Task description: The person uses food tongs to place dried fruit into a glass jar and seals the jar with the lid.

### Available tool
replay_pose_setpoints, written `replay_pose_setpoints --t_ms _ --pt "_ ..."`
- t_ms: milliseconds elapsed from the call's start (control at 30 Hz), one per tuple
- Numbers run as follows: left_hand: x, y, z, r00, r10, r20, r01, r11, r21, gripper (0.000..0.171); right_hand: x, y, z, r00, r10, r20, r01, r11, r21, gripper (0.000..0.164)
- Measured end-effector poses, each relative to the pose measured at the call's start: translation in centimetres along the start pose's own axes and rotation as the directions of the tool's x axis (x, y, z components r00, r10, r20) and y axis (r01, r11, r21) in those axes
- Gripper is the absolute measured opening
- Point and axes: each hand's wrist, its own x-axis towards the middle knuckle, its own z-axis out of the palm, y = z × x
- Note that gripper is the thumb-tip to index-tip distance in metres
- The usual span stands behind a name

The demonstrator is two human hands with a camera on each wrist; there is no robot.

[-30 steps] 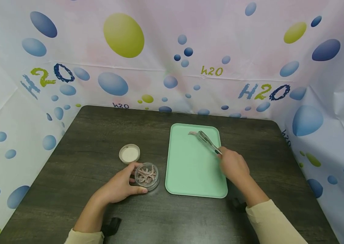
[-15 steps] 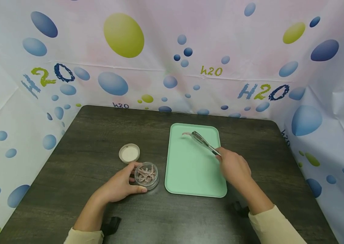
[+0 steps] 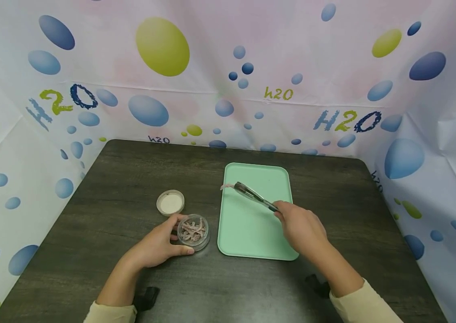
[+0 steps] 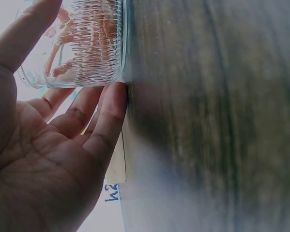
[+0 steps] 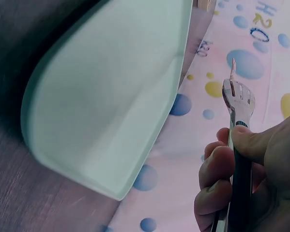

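My left hand point(image 3: 157, 246) holds an open glass jar point(image 3: 193, 233) on the table, thumb on the near side and fingers on the far side. Pinkish, dried-looking strips point(image 4: 62, 41) show through its ribbed glass. In my right hand point(image 3: 302, 229) is a pair of metal tongs point(image 5: 239, 99) with slotted tips and a dark handle. The tongs are above the pale green tray point(image 3: 252, 233), and one thin pinkish strip point(image 3: 227, 186) sticks out from their tips over the tray's left edge. In the right wrist view, fingers and thumb wrap the handle.
The jar's round lid point(image 3: 170, 202) lies behind the jar, its pale face up. A dark wood table point(image 3: 131, 179) carries everything. Behind and beside it hangs a white backdrop point(image 3: 195, 27) printed with blue and green bubbles.
My right hand has carried the tongs and strip leftward across the tray, from its upper middle to its left edge. The left hand and jar have stayed put.
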Motion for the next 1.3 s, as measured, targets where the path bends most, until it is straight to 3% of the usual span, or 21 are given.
replay_pose_setpoints --t_ms 133,300,500,667,1000,1300 --pt "0.0 0.0 0.0 1.0 0.0 0.0 0.0 1.0 -0.007 0.087 -0.9 -1.1 0.3 0.997 -0.067 -0.045 0.066 0.998 -0.011 0.024" --pt "0.2 -0.1 0.0 1.0 -0.005 -0.006 0.005 1.0 -0.001 0.087 -1.8 -2.3 0.9 0.971 -0.198 -0.135 0.186 0.978 -0.096 0.025" --pt "0.3 0.0 -0.1 1.0 0.003 -0.011 -0.003 1.0 0.01 0.087 -3.0 -3.9 0.5 0.937 -0.322 -0.135 0.281 0.926 -0.253 0.025" --pt "0.2 0.0 -0.1 1.0 0.009 -0.012 -0.009 1.0 0.008 0.086 -3.6 -4.9 0.3 0.896 -0.42 -0.142 0.358 0.874 -0.328 0.048" --pt "0.2 -0.1 0.0 1.0 0.023 0.004 -0.023 0.999 -0.03 0.082 -3.5 -5.6 1.1 0.828 -0.531 -0.18 0.439 0.813 -0.382 0.046" --pt "0.1 -0.1 0.0 1.0 0.024 0.005 -0.024 0.999 -0.037 0.084 -3.0 -5.8 1.2 0.826 -0.541 -0.16 0.453 0.805 -0.383 0.028"
